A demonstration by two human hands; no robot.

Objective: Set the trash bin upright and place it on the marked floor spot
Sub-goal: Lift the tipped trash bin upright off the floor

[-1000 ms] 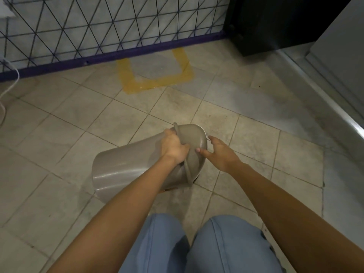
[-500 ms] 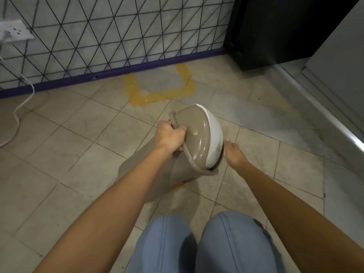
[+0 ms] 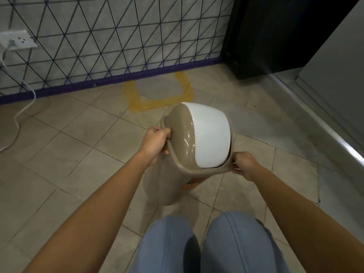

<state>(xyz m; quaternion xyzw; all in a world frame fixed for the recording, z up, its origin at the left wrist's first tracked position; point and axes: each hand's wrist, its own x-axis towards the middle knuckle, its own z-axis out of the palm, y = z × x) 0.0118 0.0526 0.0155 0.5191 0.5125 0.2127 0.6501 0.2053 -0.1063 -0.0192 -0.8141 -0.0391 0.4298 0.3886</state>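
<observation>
The taupe trash bin (image 3: pixel 169 186) with a white swing flap (image 3: pixel 208 134) stands nearly upright in front of my knees, its domed lid facing me. My left hand (image 3: pixel 155 142) grips the lid rim on the left side. My right hand (image 3: pixel 244 164) grips the rim on the lower right. The yellow marked floor spot (image 3: pixel 157 102) lies just beyond the bin, against the purple baseboard; the bin's lid hides its near right corner. The bin's base is hidden behind its body.
A wall with a triangular wire pattern (image 3: pixel 118 40) rises behind the mark. A white socket (image 3: pixel 18 40) and cord (image 3: pixel 21 107) hang at far left. A dark cabinet (image 3: pixel 275 36) stands at back right, with a metal threshold (image 3: pixel 334 134) along the right.
The bin has swung up from lying on its side to nearly upright, with the white flap turned toward me. My right hand has closed on the rim. The view has shifted toward the wall.
</observation>
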